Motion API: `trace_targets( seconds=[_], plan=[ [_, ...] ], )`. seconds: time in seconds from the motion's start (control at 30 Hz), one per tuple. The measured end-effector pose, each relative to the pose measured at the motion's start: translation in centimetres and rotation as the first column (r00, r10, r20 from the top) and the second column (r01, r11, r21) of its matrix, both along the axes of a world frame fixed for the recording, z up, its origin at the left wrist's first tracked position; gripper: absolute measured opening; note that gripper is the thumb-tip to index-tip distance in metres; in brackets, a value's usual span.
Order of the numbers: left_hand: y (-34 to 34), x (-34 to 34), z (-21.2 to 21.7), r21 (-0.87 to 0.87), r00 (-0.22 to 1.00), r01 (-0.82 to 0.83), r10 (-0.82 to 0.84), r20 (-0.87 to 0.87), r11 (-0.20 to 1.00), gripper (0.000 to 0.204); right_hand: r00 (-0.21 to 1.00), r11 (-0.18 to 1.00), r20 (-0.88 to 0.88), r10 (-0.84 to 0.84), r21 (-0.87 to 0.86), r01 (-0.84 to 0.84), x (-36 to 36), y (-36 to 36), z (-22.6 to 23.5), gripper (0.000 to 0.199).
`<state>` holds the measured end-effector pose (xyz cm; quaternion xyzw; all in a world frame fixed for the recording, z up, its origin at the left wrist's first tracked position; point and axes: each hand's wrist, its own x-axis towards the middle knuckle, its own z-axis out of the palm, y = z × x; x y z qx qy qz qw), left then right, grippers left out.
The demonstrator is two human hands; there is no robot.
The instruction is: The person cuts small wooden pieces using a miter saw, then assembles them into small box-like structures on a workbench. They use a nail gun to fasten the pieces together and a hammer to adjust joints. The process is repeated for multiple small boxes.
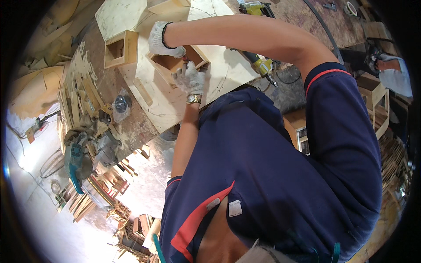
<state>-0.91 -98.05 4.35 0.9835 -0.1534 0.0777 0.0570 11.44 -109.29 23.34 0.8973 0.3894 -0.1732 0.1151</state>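
Navy-shirted torso, both gloved hands [189,78] [163,40] bent over plywood box [175,63].

The small red-tipped item [186,59] pinched between the gloved left hand [190,79] and gloved right hand [163,40] is too small to identify. The open wooden box [175,62] interior is partly covered by both hands. The yellow power tool [256,8] is cut off at the top edge, and the worktop [131,127] near side is hidden behind the torso.

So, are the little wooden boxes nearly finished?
One small wooden box stands put together on the board. The left hand and right hand, both gloved, work at a second box. What is left on it I cannot tell.
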Motion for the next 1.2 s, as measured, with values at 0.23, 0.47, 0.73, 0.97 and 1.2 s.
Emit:
trace_targets(
  seconds=[0.23, 0.47, 0.73, 0.97, 1.2],
  plan=[
    [0.4, -0.7, 1.3, 0.048, 0.994, 0.084, -0.087, 0.064, 0.995, 0.051, 0.998, 0.998, 0.058, -0.028, 0.049, 0.025, 0.2, -1.5, 0.2, 0.048],
    [0.3, -0.7, 0.5, 0.070, 0.992, 0.049, -0.057, 0.112, 0.996, 0.050, 0.999, 1.000, 0.034, -0.011, 0.010, 0.011, -0.4, -0.8, 0.5, 0.047],
    [-0.4, -0.7, 1.0, 0.060, 0.998, 0.005, -0.009, 0.067, 0.998, 0.059, 1.000, 0.998, 0.024, -0.018, 0.059, 0.016, 0.2, -1.4, 0.0, 0.043],
    [0.3, -0.4, -1.4, 0.155, 0.994, -0.049, 0.032, 0.107, 0.987, 0.077, 0.995, 0.997, 0.063, 0.077, -0.020, -0.076, -1.1, -0.2, -0.9, 0.039],
    [-0.3, -0.3, -1.1, 0.077, 0.988, -0.062, 0.050, 0.143, 0.995, 0.071, 0.995, 0.996, 0.047, 0.085, -0.027, -0.083, -0.9, 0.4, -1.9, 0.037]
  ],
)
